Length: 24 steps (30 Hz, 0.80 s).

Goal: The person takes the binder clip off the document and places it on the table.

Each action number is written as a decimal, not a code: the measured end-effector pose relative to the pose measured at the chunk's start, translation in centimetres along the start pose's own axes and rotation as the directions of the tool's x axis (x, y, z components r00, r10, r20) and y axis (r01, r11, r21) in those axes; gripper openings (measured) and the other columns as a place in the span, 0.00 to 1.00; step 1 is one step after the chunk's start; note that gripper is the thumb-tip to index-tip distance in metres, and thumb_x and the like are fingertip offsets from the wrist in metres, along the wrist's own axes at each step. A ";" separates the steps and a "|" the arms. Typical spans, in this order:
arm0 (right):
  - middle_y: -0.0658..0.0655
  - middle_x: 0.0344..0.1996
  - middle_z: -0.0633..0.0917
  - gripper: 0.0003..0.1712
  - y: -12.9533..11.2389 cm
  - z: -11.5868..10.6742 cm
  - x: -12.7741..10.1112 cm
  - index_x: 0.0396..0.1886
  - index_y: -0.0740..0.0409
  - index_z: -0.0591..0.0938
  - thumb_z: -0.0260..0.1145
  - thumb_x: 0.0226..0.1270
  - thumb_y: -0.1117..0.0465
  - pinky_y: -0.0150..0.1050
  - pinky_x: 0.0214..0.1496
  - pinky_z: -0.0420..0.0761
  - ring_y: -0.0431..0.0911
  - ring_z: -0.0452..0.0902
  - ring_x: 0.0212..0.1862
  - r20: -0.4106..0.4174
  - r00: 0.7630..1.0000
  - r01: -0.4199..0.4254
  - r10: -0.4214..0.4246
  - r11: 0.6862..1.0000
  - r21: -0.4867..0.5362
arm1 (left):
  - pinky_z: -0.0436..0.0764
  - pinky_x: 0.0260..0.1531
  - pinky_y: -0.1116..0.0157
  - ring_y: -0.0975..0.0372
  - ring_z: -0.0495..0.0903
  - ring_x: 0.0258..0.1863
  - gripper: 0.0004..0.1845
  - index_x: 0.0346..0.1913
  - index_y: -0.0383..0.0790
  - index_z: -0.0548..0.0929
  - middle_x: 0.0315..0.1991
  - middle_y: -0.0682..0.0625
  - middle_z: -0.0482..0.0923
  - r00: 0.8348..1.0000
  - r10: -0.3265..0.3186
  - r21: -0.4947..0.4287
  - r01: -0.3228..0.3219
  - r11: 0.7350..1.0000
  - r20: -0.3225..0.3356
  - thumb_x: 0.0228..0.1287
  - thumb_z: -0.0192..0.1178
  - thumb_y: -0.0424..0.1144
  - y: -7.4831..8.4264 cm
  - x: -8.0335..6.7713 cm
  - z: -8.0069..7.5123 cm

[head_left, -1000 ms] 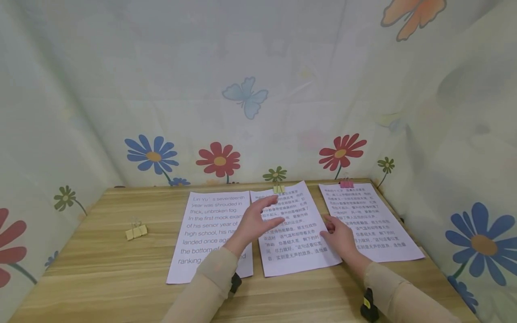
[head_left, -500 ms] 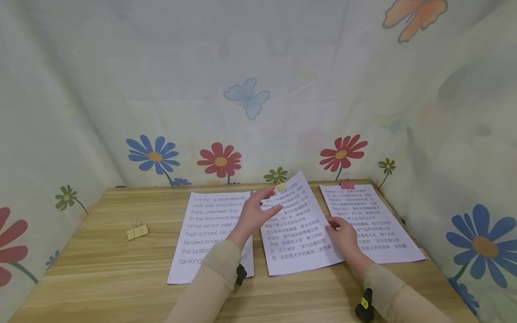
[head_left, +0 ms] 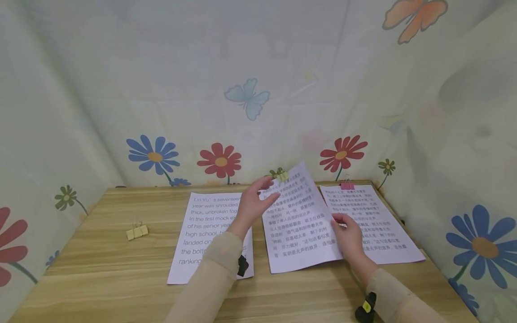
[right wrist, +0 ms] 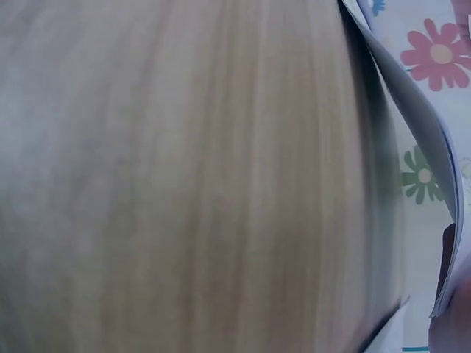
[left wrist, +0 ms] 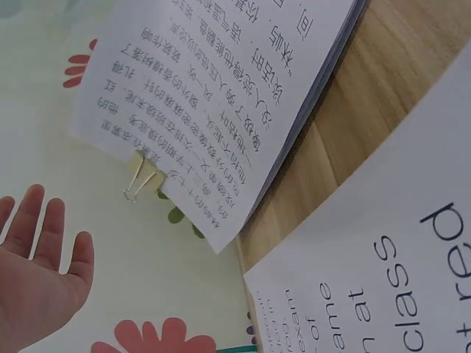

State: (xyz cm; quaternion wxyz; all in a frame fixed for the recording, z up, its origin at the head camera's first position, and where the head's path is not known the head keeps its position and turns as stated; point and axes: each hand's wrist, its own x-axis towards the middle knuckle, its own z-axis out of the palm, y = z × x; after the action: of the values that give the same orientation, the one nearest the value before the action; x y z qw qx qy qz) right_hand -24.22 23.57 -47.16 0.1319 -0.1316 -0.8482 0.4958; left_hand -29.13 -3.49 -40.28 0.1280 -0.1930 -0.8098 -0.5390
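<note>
A sheaf of paper printed with Chinese text stands tilted at mid-table, its far end raised. A yellow binder clip grips its top edge; the clip's wire handles show in the left wrist view. My right hand pinches the sheaf by its right edge, and the pages curve there in the right wrist view. Beside the top left corner, my left hand is spread with thumb and fingers apart. A gap separates that left hand from the clip in the left wrist view.
To the left lies a page of large English text, partly under the left forearm. Another Chinese-text sheaf with a pink binder clip lies right. Loose yellow binder clips rest on the wooden table. A flowered curtain hangs behind.
The middle sheaf's clipped far end has risen from the table and tilted up. My right hand has shifted slightly right with its edge; the left hand has moved slightly up and stays spread.
</note>
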 end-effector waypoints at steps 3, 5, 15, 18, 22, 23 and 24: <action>0.62 0.51 0.80 0.14 -0.3 0.0 0.0 0.55 0.61 0.79 0.60 0.73 0.65 0.29 0.37 0.79 0.52 0.80 0.45 -0.013 1.000 -0.008 0.008 1.000 0.030 | 0.72 0.62 0.54 0.55 0.75 0.60 0.30 0.68 0.43 0.73 0.59 0.49 0.79 1.000 -0.010 0.008 0.010 1.000 -0.004 0.64 0.68 0.43 0.2 0.1 -0.5; 0.62 0.51 0.80 0.14 -0.4 0.0 -0.1 0.56 0.61 0.79 0.60 0.73 0.64 0.29 0.37 0.79 0.52 0.80 0.46 -0.020 1.000 -0.009 0.010 0.999 0.052 | 0.72 0.62 0.53 0.55 0.75 0.60 0.31 0.68 0.42 0.73 0.60 0.49 0.79 1.000 -0.015 0.011 0.015 1.000 -0.007 0.64 0.68 0.43 0.3 0.3 -0.7; 0.61 0.50 0.80 0.15 -1.2 0.2 -0.9 0.56 0.62 0.79 0.60 0.73 0.65 0.26 0.36 0.80 0.53 0.80 0.47 -0.058 0.998 0.016 -0.006 0.984 0.177 | 0.71 0.63 0.53 0.56 0.74 0.61 0.31 0.69 0.43 0.72 0.61 0.49 0.78 0.999 -0.013 0.026 0.014 1.000 -0.040 0.64 0.68 0.42 1.1 1.4 -2.2; 0.60 0.50 0.80 0.14 -1.4 0.3 -1.2 0.55 0.61 0.80 0.61 0.73 0.65 0.26 0.36 0.80 0.52 0.80 0.46 -0.081 0.997 0.029 -0.014 0.983 0.181 | 0.70 0.64 0.52 0.56 0.74 0.62 0.32 0.70 0.43 0.71 0.61 0.50 0.77 0.999 -0.012 0.023 0.013 1.000 -0.051 0.64 0.68 0.42 1.3 1.7 -2.5; 0.60 0.49 0.81 0.13 -1.6 0.5 -1.6 0.54 0.62 0.80 0.61 0.72 0.66 0.26 0.35 0.80 0.49 0.80 0.44 -0.104 0.994 0.043 -0.020 0.975 0.219 | 0.69 0.65 0.54 0.58 0.73 0.62 0.32 0.70 0.46 0.71 0.62 0.52 0.77 0.998 -0.026 0.018 0.027 0.999 -0.064 0.65 0.68 0.43 1.5 2.1 -3.0; 0.59 0.49 0.81 0.13 -1.7 0.5 -1.7 0.54 0.62 0.80 0.61 0.72 0.66 0.26 0.34 0.80 0.48 0.80 0.43 -0.108 0.994 0.045 -0.020 0.971 0.233 | 0.69 0.65 0.55 0.59 0.73 0.62 0.32 0.70 0.46 0.71 0.62 0.52 0.77 0.997 -0.026 0.016 0.027 0.999 -0.067 0.65 0.68 0.44 1.6 2.2 -3.1; 0.59 0.49 0.81 0.12 -1.7 0.6 -1.8 0.53 0.62 0.80 0.62 0.72 0.66 0.27 0.33 0.80 0.47 0.80 0.42 -0.112 0.994 0.046 -0.018 0.968 0.249 | 0.68 0.65 0.55 0.59 0.73 0.62 0.32 0.70 0.47 0.71 0.61 0.52 0.77 0.997 -0.025 0.013 0.026 1.000 -0.071 0.64 0.68 0.43 1.7 2.3 -3.2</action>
State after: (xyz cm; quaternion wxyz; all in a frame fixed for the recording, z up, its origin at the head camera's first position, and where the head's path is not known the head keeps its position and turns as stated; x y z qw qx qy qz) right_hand -22.87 21.66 -46.08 0.2014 -0.1270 -0.7723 0.5889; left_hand -30.47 -5.43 -36.72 0.1513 -0.1626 -0.8109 -0.5413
